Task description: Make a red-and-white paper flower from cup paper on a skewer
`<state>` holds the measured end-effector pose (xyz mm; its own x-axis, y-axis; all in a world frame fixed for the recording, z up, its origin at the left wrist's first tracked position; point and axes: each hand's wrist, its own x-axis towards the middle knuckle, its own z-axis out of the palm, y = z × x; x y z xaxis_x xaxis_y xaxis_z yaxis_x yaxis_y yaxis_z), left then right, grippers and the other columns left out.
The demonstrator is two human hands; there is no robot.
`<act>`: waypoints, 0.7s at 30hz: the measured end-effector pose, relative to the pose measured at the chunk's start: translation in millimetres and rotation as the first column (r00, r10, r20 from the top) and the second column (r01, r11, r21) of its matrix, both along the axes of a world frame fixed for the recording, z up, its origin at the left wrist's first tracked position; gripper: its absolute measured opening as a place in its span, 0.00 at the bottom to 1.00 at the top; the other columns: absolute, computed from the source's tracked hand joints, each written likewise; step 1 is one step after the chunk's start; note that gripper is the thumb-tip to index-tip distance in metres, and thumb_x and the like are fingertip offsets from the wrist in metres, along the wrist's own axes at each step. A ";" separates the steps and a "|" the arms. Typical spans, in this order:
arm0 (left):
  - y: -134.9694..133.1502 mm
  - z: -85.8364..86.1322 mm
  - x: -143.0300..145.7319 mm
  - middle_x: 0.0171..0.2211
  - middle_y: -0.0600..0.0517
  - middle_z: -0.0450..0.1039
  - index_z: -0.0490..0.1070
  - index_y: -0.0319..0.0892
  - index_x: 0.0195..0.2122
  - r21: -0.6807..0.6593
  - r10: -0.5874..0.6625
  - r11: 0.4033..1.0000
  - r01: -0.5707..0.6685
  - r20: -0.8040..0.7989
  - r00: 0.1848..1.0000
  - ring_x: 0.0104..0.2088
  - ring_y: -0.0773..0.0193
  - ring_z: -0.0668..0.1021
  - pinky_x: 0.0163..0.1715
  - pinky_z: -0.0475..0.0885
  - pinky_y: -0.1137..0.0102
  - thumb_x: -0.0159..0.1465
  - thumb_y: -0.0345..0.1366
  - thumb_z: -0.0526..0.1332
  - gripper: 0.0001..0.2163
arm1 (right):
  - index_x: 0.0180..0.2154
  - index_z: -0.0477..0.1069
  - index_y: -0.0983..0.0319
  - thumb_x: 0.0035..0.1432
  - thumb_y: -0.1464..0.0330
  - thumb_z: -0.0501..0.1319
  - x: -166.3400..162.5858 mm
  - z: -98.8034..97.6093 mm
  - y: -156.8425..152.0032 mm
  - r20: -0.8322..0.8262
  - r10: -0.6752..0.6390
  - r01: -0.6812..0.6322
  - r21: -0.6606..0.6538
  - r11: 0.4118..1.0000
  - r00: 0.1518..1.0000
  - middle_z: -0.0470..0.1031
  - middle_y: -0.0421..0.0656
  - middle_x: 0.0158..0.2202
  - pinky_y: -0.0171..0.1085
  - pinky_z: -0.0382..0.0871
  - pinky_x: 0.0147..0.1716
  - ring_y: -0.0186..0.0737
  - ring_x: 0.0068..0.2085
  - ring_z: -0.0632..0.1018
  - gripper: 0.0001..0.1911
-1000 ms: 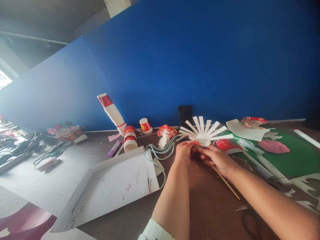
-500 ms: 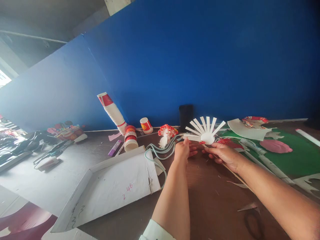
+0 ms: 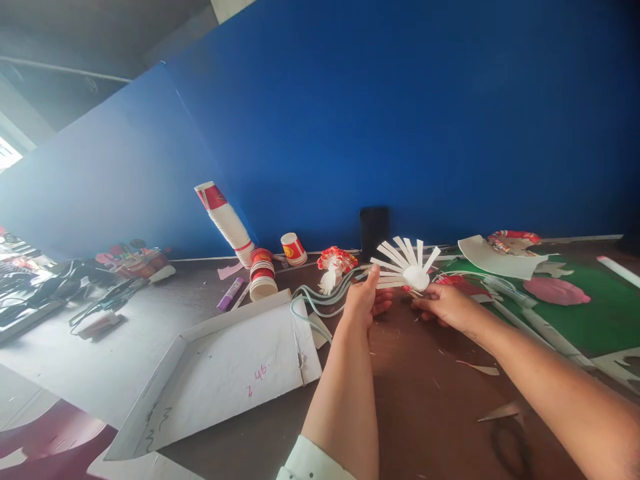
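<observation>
A paper cup cut into splayed white strips (image 3: 407, 265) is held up over the brown table, its round base facing me. My right hand (image 3: 445, 303) grips it from the right at its lower edge, fingers closed. My left hand (image 3: 365, 300) pinches one of the left strips between thumb and fingers. The thin wooden stick seen earlier is hidden now.
A flattened white cardboard box (image 3: 220, 377) lies front left. Behind it stand a leaning stack of paper cups (image 3: 227, 223), a short cup stack (image 3: 261, 275), a single cup (image 3: 293, 249) and a purple glue stick (image 3: 229, 294). Green sheet (image 3: 585, 313), glue tubes and paper scraps lie right.
Both hands have moved away from me and slightly right with the cut cup, which has turned. The wooden stick by my right hand has gone out of sight.
</observation>
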<state>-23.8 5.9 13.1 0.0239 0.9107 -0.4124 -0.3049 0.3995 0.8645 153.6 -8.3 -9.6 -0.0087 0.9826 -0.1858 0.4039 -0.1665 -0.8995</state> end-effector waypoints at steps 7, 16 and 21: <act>-1.1 -5.1 2.8 0.23 0.50 0.72 0.70 0.35 0.25 0.023 -0.014 1.000 0.017 -0.137 0.990 0.22 0.71 0.73 0.26 0.74 0.74 0.58 0.28 0.65 0.06 | 0.34 0.75 0.61 0.48 0.62 0.68 9.6 -8.7 5.8 0.103 0.051 -0.062 0.101 0.993 0.993 0.78 0.42 0.23 0.30 0.59 0.14 0.39 0.24 0.78 0.12; 2.7 -11.9 10.1 0.25 0.49 0.72 0.67 0.38 0.23 0.035 0.123 0.992 -0.121 -0.083 0.989 0.30 0.64 0.78 0.35 0.77 0.68 0.59 0.24 0.61 0.08 | 0.22 0.72 0.61 0.45 0.71 0.69 24.3 35.0 -5.0 0.259 0.074 -0.053 -0.085 0.995 0.963 0.78 0.44 0.23 0.30 0.66 0.16 0.38 0.23 0.78 0.07; 1.9 -14.8 11.7 0.29 0.46 0.75 0.70 0.35 0.32 0.010 0.050 0.999 -0.051 0.081 0.995 0.32 0.64 0.80 0.37 0.77 0.70 0.57 0.19 0.61 0.06 | 0.29 0.76 0.61 0.49 0.66 0.68 14.2 39.9 -9.8 0.068 0.090 -0.092 0.019 0.996 0.994 0.79 0.46 0.30 0.31 0.71 0.19 0.41 0.31 0.80 0.06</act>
